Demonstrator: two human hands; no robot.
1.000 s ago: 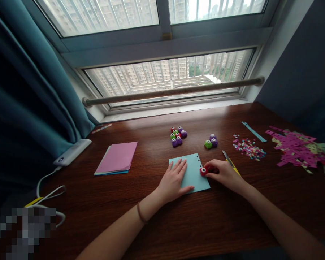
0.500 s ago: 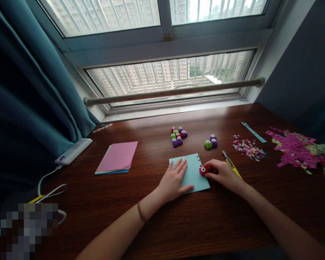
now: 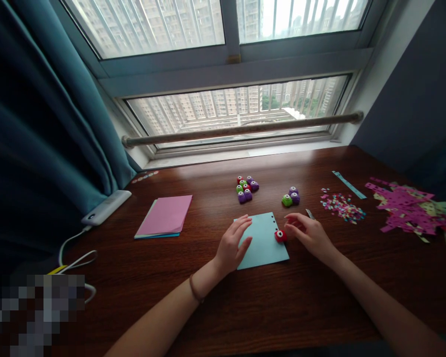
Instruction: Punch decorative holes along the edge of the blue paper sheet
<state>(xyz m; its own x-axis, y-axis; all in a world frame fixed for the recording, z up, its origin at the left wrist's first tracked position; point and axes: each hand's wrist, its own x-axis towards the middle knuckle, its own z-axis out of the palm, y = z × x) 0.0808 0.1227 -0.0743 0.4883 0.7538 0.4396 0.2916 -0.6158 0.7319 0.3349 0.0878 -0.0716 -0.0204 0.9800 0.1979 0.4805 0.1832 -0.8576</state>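
A light blue sheet of paper (image 3: 262,245) lies in front of me, with several small punched holes near the top of its right edge. A red craft paper punch (image 3: 280,236) sits on that right edge, with no hand on it. My left hand (image 3: 233,243) is over the sheet's left side, fingers stretched out and thumb apart; whether it touches the paper I cannot tell. Just right of the punch is my right hand (image 3: 310,235), its fingers loosely curved and apart, holding nothing. Behind it a utility knife (image 3: 309,214) is mostly hidden, only the blade end showing.
Purple, green and red punches (image 3: 246,188) cluster behind the sheet, with a smaller group (image 3: 291,197) to their right. Confetti (image 3: 342,207), a blue strip (image 3: 349,185) and pink paper scraps (image 3: 409,206) lie right. Stacked coloured paper (image 3: 165,215) and a white power strip (image 3: 107,207) are left.
My right hand has let go of the red punch and drawn slightly away to the right. My left hand has lifted from its flat position on the paper. The view has shifted slightly.
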